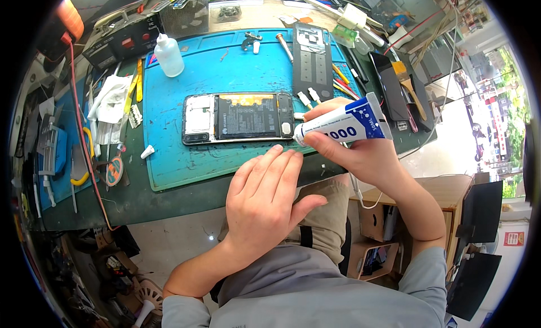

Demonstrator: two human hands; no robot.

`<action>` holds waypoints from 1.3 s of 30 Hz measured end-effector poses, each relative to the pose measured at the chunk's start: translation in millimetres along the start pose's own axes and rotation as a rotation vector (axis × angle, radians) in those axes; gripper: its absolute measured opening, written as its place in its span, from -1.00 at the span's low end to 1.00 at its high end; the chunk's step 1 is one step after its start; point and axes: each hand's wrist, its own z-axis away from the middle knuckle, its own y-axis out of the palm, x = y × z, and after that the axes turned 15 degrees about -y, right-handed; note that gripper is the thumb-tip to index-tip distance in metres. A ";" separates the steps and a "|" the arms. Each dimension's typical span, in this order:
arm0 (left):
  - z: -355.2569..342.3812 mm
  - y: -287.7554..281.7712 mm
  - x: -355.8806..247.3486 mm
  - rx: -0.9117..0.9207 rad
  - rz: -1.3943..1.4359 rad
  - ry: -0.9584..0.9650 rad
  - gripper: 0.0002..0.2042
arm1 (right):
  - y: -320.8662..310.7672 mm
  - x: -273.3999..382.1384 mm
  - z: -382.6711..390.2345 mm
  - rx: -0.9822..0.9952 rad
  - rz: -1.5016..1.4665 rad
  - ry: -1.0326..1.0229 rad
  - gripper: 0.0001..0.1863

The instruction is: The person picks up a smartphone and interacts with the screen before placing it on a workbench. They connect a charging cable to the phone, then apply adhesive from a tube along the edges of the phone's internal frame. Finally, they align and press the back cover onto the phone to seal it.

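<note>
We see 1 black-framed rectangular smartphone (239, 118), its insides exposed around a flat black battery (253, 124), on the blue rubbery mat (194, 165) covering much of the dark green table (169, 203). The phone lies near the middle of the table's near edge, its long axis running roughly along that edge.

Our right hand (363, 153) grasps 1 white-and-blue soft tube (344, 125) between thumb and fingers. The tube's narrow end points left, just beside the phone's right short side, so the 2 long axes run nearly in line; the phone lies to the left of this hand.

Our left hand (262, 195) grips nothing: its fingers are spread flat, tips just beside the phone's near long side. The phone lies beyond them, away from us. We cannot tell whether they touch it. Both hands are close to the phone's near right corner.

Farther left, 1 small white conical cap (147, 152) lies on the mat.
</note>
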 end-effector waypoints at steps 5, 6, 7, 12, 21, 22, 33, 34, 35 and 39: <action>2.1 -2.7 2.9 -0.008 0.029 0.010 -0.42 | 7.0 -0.4 0.8 -0.126 -0.117 0.054 -0.71; 2.4 -3.7 3.7 -0.014 0.042 0.014 -0.43 | 9.1 -1.7 0.8 -0.181 -0.150 0.041 -0.70; 2.7 -5.2 4.7 -0.021 0.054 0.018 -0.44 | 8.5 -2.8 0.2 -0.209 -0.221 0.107 -0.69; 7.9 -25.6 19.1 -0.085 0.046 0.059 -0.49 | -1.5 -13.1 0.9 -0.370 -0.839 0.410 -0.62; 20.9 -82.9 84.1 -0.393 -0.066 -0.096 -0.58 | 63.9 14.2 -15.1 -0.265 -0.759 0.151 -0.50; 21.8 -82.9 87.7 -0.391 -0.077 -0.104 -0.58 | 74.0 17.9 -18.6 -0.228 -0.659 0.120 -0.53; 21.5 -78.7 95.8 -0.423 -0.172 -0.074 -0.53 | 115.6 12.0 -44.7 -0.159 -0.133 -0.238 -0.59; 21.7 -78.3 96.1 -0.424 -0.165 -0.075 -0.53 | 116.0 11.2 -45.0 -0.146 -0.141 -0.234 -0.59; 21.8 -78.4 96.4 -0.426 -0.160 -0.075 -0.53 | 116.4 10.6 -45.7 -0.142 -0.120 -0.249 -0.59; 21.4 -79.3 96.4 -0.427 -0.157 -0.080 -0.53 | 117.8 10.9 -46.8 -0.135 -0.073 -0.263 -0.57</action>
